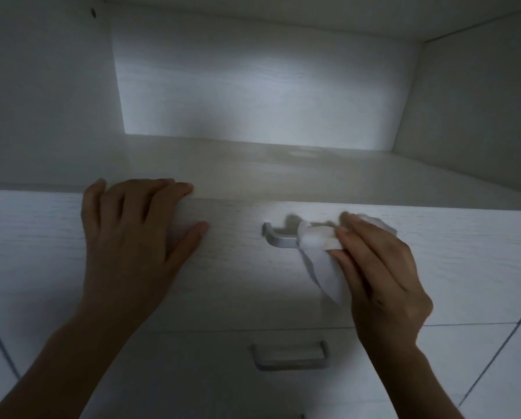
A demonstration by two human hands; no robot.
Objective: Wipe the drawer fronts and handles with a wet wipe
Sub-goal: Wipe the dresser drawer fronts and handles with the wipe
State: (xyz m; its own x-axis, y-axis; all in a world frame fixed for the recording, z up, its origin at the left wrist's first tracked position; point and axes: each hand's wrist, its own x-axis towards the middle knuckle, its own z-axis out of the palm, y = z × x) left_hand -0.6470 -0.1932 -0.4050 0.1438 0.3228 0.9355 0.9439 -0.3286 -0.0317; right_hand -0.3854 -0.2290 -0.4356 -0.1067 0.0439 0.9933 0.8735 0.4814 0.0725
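Landmark: upper handle [278, 238], a silver bar handle set at the middle of the upper drawer front [238, 273]. The wet wipe [319, 264] is bunched over the handle's right end and is draped down below it, against the drawer front. The wipe is gripped by the right hand [380, 273], just right of the handle; its fingers are curled round the bunched cloth. The handle's right end is hidden by the wipe, and its left end is left bare. The left hand [132, 234] is laid flat on the drawer front, left of the handle and apart from it. Its fingers are spread and nearly straight, the fingertips are set at the front's top edge, and the thumb is pointed toward the handle; nothing is held by it. A lower handle [289, 356], blurred, is seen straight below the upper handle, on the lower drawer front [192, 376]. A pale shelf [283, 170] is seen above the handle, backed by a white back panel [262, 86]. Tiled floor [510, 373] is glimpsed below-right of the handle.
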